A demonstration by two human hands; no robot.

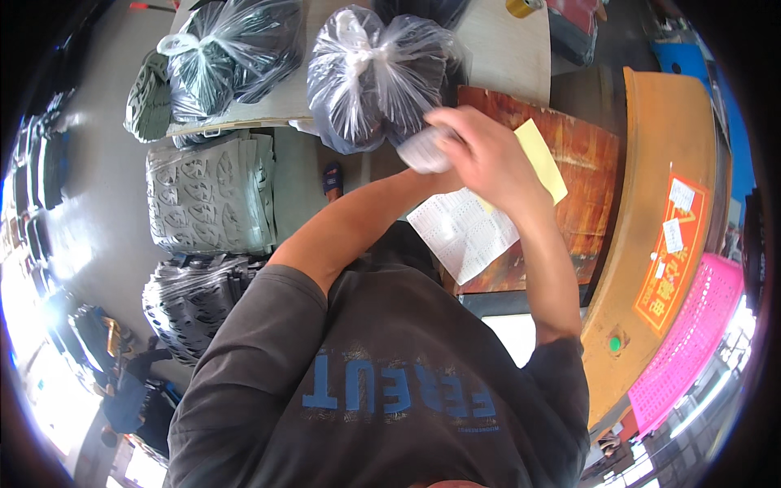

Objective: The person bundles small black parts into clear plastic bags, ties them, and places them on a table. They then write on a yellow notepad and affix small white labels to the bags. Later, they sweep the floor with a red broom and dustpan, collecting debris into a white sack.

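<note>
My right hand is closed on a small whitish paper slip, blurred by motion, above the near edge of the bagged goods. My left forearm reaches in from the left and passes beneath the right hand, which hides the left hand and its fingers. Below both hands, a printed white sheet rests at a slant on a reddish-brown worn board. Yellow paper lies beside it, partly covered by my right wrist. Just beyond the slip stands a knotted clear plastic bag of dark items.
Another knotted bag stands on the pale table. Stacked grey cut sheets and black ones sit at left. To the right are an orange-yellow machine housing with a green button and a pink basket.
</note>
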